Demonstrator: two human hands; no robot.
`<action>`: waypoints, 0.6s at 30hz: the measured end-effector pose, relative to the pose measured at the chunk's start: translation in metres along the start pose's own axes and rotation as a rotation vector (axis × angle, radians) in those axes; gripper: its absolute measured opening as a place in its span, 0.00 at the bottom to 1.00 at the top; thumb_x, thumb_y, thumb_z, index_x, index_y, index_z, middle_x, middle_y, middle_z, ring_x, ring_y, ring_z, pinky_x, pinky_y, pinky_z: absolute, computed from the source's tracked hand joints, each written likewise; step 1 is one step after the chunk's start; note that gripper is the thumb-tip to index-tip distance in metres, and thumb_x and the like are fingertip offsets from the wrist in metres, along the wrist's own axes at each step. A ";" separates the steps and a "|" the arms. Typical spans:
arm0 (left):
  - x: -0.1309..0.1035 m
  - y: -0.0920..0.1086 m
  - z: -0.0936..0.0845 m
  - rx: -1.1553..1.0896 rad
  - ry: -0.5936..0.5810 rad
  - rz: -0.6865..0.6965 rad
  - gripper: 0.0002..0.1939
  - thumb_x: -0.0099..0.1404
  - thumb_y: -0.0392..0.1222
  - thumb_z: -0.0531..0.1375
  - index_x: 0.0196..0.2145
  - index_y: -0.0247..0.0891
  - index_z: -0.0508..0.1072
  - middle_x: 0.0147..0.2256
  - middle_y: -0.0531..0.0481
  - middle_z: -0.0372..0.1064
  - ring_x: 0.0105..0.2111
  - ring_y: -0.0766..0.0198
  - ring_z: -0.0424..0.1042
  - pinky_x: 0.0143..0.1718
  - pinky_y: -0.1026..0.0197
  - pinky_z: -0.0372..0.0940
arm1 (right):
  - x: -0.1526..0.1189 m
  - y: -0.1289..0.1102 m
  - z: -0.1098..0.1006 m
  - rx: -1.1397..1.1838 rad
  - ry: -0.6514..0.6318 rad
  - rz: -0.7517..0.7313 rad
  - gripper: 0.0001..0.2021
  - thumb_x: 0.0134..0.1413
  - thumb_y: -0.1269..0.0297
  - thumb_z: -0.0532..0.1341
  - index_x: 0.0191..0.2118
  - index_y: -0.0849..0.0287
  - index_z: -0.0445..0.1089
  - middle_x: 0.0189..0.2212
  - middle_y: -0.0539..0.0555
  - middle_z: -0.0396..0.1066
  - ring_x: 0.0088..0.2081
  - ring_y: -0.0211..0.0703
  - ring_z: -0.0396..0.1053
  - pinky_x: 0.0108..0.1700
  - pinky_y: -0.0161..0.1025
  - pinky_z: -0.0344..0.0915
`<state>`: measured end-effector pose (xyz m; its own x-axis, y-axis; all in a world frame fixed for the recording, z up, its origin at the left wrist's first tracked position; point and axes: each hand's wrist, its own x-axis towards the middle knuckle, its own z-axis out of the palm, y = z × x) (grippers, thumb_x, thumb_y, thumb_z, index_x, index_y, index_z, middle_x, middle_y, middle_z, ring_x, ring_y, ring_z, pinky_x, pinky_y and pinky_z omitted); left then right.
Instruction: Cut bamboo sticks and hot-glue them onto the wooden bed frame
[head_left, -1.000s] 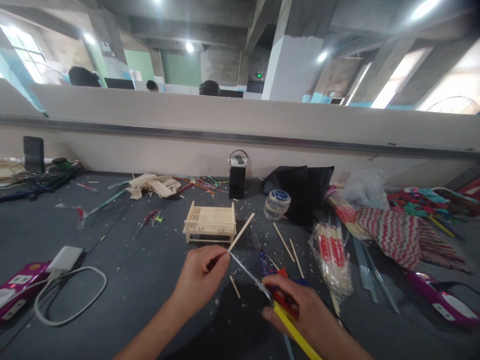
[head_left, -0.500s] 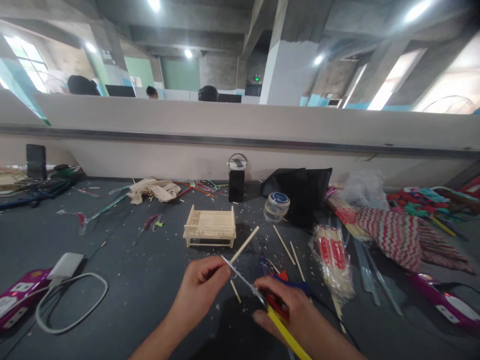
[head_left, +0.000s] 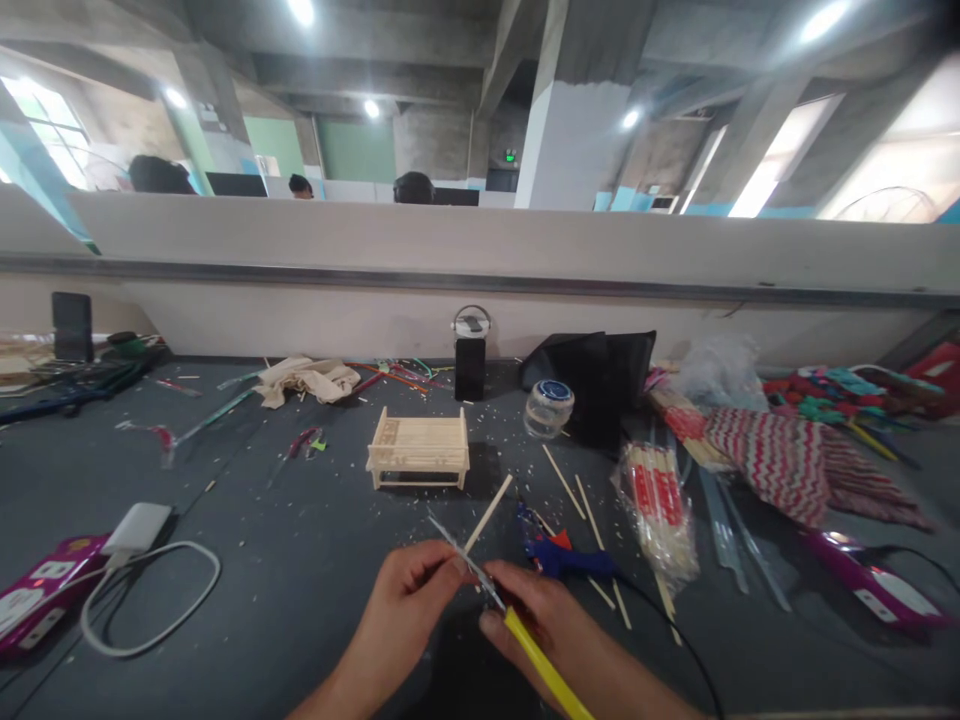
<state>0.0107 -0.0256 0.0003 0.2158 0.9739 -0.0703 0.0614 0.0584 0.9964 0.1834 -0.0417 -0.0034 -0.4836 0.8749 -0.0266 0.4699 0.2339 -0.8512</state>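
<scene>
Okay, head view: left hand [head_left: 405, 605] pinches stick [head_left: 490, 512], fingers narrow; right hand [head_left: 553, 628] has fingers wrapped around tool [head_left: 545, 668]. Its blade [head_left: 448, 535] crosses stick by left fingertips, can't tell if touching. Stick is between wood frame [head_left: 420, 442] and glue gun [head_left: 568, 560].

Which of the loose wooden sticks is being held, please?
The stick pinched in the left hand, beside the yellow-handled tool; the other loose sticks lie on the table.
</scene>
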 end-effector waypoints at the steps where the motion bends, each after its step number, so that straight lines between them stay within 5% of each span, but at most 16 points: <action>1: -0.001 0.000 0.000 -0.002 0.000 -0.011 0.14 0.59 0.45 0.58 0.24 0.34 0.78 0.20 0.51 0.65 0.22 0.68 0.58 0.23 0.67 0.52 | 0.000 0.000 0.000 0.005 -0.002 -0.003 0.12 0.55 0.69 0.56 0.45 0.59 0.68 0.36 0.52 0.71 0.34 0.40 0.67 0.39 0.34 0.64; 10: 0.002 -0.003 -0.005 -0.034 -0.041 -0.102 0.13 0.57 0.46 0.59 0.24 0.33 0.75 0.21 0.52 0.63 0.21 0.71 0.54 0.20 0.68 0.46 | 0.005 0.002 0.006 -0.028 -0.010 0.043 0.08 0.53 0.72 0.54 0.39 0.60 0.66 0.29 0.50 0.69 0.33 0.41 0.66 0.38 0.35 0.62; 18: 0.014 -0.031 -0.009 0.060 -0.007 -0.210 0.15 0.55 0.48 0.58 0.23 0.33 0.72 0.17 0.57 0.51 0.18 0.72 0.47 0.19 0.67 0.42 | 0.020 0.000 0.010 0.065 -0.056 0.263 0.08 0.45 0.79 0.53 0.30 0.60 0.64 0.26 0.47 0.63 0.29 0.36 0.62 0.32 0.31 0.58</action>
<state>0.0031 -0.0121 -0.0314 0.1989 0.9403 -0.2762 0.1633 0.2461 0.9554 0.1662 -0.0281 -0.0094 -0.3927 0.8765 -0.2785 0.5374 -0.0270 -0.8429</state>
